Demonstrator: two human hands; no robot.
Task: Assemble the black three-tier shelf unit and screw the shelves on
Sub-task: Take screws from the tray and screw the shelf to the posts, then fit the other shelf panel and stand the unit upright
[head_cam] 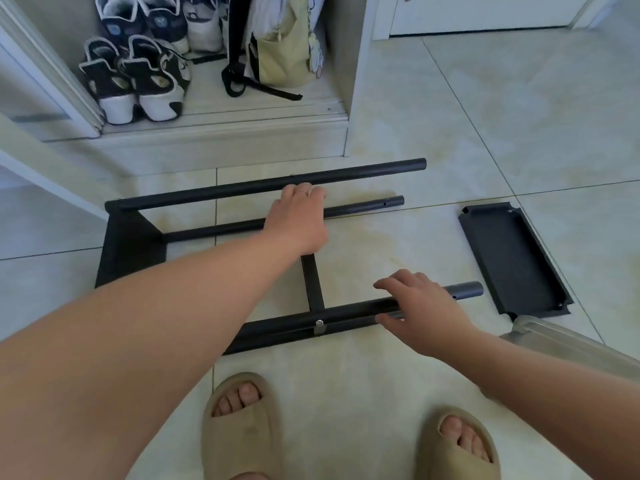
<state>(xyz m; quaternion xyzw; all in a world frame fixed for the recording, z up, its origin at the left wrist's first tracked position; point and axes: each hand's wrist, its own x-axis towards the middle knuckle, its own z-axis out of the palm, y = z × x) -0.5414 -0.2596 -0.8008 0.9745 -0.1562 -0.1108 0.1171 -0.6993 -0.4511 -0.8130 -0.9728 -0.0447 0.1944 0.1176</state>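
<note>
The black shelf unit lies on its side on the tile floor. One shelf (131,244) is fixed at the left end and a middle shelf (313,282) shows edge-on between the poles. My left hand (298,216) grips the far pole (242,188) where the middle shelf meets it. My right hand (419,310) rests over the near pole (465,291), fingers spread above and thumb in front. A silver screw (319,322) sits on the near pole by the middle shelf. A third loose shelf (512,258) lies flat on the floor to the right.
An open cabinet with several shoes (135,81) and a yellow bag (284,53) stands just behind the frame. A silvery metal object (561,344) juts in at the right under my forearm. My feet in tan slippers (242,427) are close to the near pole.
</note>
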